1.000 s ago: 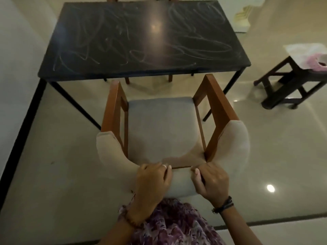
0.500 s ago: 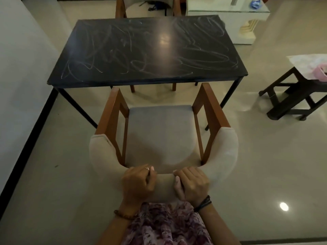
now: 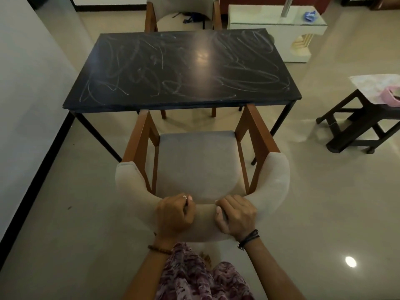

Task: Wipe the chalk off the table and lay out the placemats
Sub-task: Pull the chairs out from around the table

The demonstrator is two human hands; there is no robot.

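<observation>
Left hand (image 3: 176, 214), right hand (image 3: 237, 215) both clenched over chair (image 3: 195, 161) backrest. Chalk-scribbled table (image 3: 181, 68) ahead, armrest tips at its edge. Move chair squarely, keeping grip even. Placemats possibly on stool (image 3: 359, 118), right.

Glossy dark table (image 3: 194, 61) — chalk-streaked; wood-framed, cloth-padded chair (image 3: 197, 161)

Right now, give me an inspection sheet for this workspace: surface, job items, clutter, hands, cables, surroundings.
Surface: black table covered in chalk scribbles, unwiped.
Job's things: patterned sheet on dark stool, perhaps a placemat; pink item on it, unclear.
Clutter: nothing seen on the table.
Hands: left hand and right hand each in a closed grip on the near chair backrest.
Cables: dark cord-like item on the far chair.
Surroundings: white stand, wall at left.
</observation>
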